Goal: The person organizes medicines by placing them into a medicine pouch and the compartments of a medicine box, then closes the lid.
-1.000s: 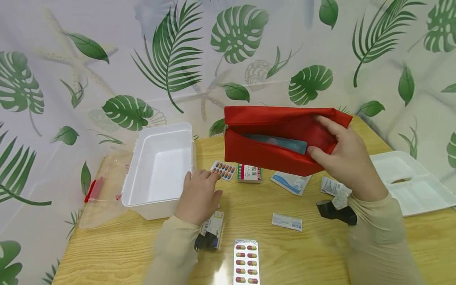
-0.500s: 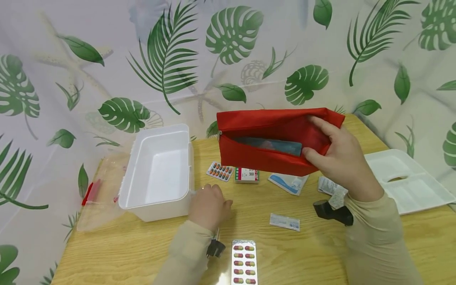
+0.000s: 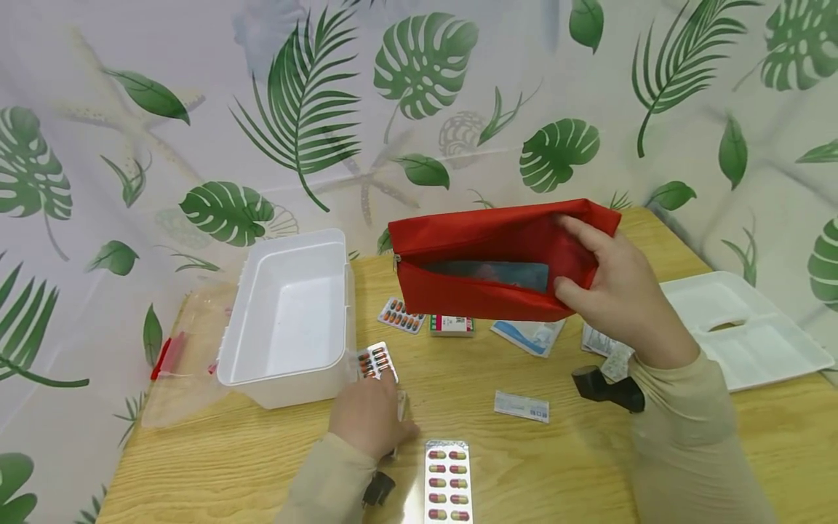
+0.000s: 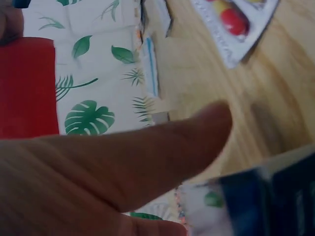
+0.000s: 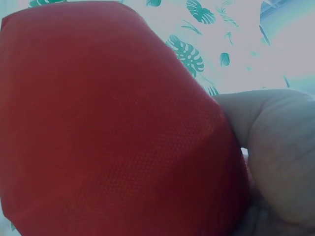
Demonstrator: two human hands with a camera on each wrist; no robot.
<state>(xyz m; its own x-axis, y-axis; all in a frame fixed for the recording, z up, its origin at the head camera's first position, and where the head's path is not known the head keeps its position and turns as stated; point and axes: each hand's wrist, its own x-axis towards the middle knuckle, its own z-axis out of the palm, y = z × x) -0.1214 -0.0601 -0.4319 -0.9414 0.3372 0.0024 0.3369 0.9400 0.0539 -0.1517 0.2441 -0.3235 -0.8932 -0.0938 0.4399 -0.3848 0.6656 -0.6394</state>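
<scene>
My right hand (image 3: 625, 291) holds a red zip pouch (image 3: 484, 302) up by its right end, fingers inside the mouth and thumb at the front edge. The pouch gapes toward me, and a bluish clear packet (image 3: 517, 274) shows within. My left hand (image 3: 366, 418) is low over a medicine box (image 3: 401, 404), mostly covering it in the head view. In the left wrist view the thumb (image 4: 197, 135) stretches out straight above the blue and white box (image 4: 261, 196). Just beyond the fingers lies a blister pack of capsules (image 3: 376, 362).
A white bin (image 3: 288, 320) stands at left beside a clear lid (image 3: 190, 364). Near me lies a red-and-yellow capsule blister (image 3: 448, 480). Another blister (image 3: 401, 315), a small carton (image 3: 452, 325), a blue-white packet (image 3: 529, 336) and a flat sachet (image 3: 521, 407) lie around. A white divided tray (image 3: 753, 327) is at right.
My left hand shifted right, then drew back toward me over the box, uncovering the blister pack by the bin. The pouch, still in my right hand, drifted slightly left.
</scene>
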